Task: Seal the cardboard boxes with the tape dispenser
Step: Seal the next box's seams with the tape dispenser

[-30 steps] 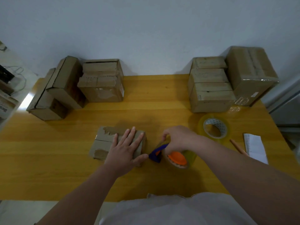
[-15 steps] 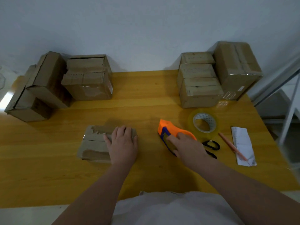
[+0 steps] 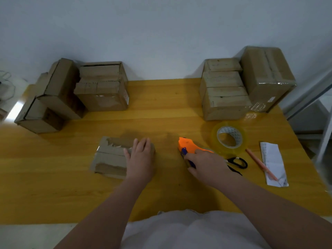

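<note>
Since a second ago your right hand (image 3: 210, 164) has moved the dispenser (image 3: 188, 146) rightward onto the counter (image 3: 161, 108), mid-frame; whether it grips, I cannot tell. Left hand (image 3: 140, 157) presses flat on the box (image 3: 111, 155). Next, probably bring tape to its seam.

Desk (image 3: 161, 108), contents by position:
- Small box (image 3: 111, 155): under the left grip (image 3: 141, 157), which rests on its right half.
- Tape dispenser (image 3: 188, 147): right of the left grip, apart from the small box, its rear held by the right grip (image 3: 208, 164).
- Tape roll (image 3: 228, 139): behind and right of the right grip.
- Scissors (image 3: 237, 163): just right of the right grip.
- Pencil (image 3: 260, 164), paper slip (image 3: 273, 166): farther right.
- Left box stack (image 3: 100, 90), right box stack (image 3: 224, 97): well behind both grips.
</note>
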A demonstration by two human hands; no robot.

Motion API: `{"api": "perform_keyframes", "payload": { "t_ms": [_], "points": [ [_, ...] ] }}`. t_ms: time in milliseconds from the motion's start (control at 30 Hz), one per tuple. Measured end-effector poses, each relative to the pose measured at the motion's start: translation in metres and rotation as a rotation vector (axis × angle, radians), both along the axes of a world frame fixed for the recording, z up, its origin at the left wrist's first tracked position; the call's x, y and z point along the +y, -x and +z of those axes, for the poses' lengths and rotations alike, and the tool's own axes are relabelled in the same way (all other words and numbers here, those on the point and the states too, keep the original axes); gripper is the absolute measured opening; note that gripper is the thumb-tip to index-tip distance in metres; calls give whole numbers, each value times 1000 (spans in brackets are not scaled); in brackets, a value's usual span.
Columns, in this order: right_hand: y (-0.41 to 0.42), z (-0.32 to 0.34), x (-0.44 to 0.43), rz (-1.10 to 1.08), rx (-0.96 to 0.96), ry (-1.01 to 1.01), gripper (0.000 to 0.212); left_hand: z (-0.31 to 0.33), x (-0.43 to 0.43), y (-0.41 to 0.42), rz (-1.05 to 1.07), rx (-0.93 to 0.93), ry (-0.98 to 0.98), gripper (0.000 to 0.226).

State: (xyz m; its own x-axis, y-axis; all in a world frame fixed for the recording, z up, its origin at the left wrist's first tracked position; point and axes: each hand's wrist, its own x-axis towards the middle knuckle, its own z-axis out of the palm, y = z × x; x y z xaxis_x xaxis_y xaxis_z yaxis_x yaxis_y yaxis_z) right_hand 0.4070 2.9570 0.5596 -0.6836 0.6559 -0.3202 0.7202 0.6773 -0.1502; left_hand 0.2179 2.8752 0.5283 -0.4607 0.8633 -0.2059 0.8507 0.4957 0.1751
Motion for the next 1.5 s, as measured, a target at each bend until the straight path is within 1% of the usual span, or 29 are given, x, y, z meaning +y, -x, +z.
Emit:
{"api": "perform_keyframes", "payload": {
  "t_ms": [100,133,167,233,300,333,433,500,567,667,800,867,967,1100,1167,1233,1333,1400,1433,1467,1500],
  "points": [
    [11,3,2,-18,40,7,30,6,-15,11,-177,-15,78,95],
    [16,4,2,-27,67,17,29,7,-21,14,-198,-16,104,100],
    [21,5,2,-37,96,30,30,7,-28,17,-176,-10,122,105],
    [33,5,1,-53,134,65,35,7,-42,22,-8,-12,136,117],
    [46,3,-2,-55,171,126,40,5,-54,26,158,-64,144,123],
    [53,1,-4,-49,187,170,43,3,-59,27,191,-87,153,123],
    [70,-4,-12,-24,210,317,53,2,-67,32,164,-127,142,118],
    [75,-6,-17,-30,202,363,55,4,-67,39,94,-159,129,114],
    [74,-9,-19,-55,187,297,53,7,-67,49,-19,-166,134,112],
    [59,-11,-20,-130,139,95,42,9,-63,65,-180,-192,153,106],
    [35,-17,-23,-258,116,-90,31,10,-52,72,-348,-201,170,92],
    [28,-22,-27,-317,63,-130,34,11,-46,72,-421,-200,163,87],
    [19,-27,-34,-384,-16,-126,39,7,-41,70,-488,-200,123,87],
    [12,-32,-39,-419,-17,-124,43,2,-44,70,-513,-162,36,74],
    [11,-29,-37,-429,56,-167,42,2,-48,71,-493,-130,-6,68],
    [11,-21,-34,-465,227,-183,43,3,-52,72,-464,-146,-37,62],
    [17,3,-30,-559,579,-75,39,13,-54,72,-340,-328,-151,53],
    [24,23,-31,-583,733,37,38,22,-53,71,-270,-405,-283,40],
    [27,33,-33,-594,784,98,45,27,-52,71,-215,-431,-331,34],
    [31,43,-35,-604,820,168,59,33,-50,71,-135,-483,-361,31],
    [34,53,-37,-602,836,228,73,38,-48,71,-36,-577,-365,29]
  ]
}}
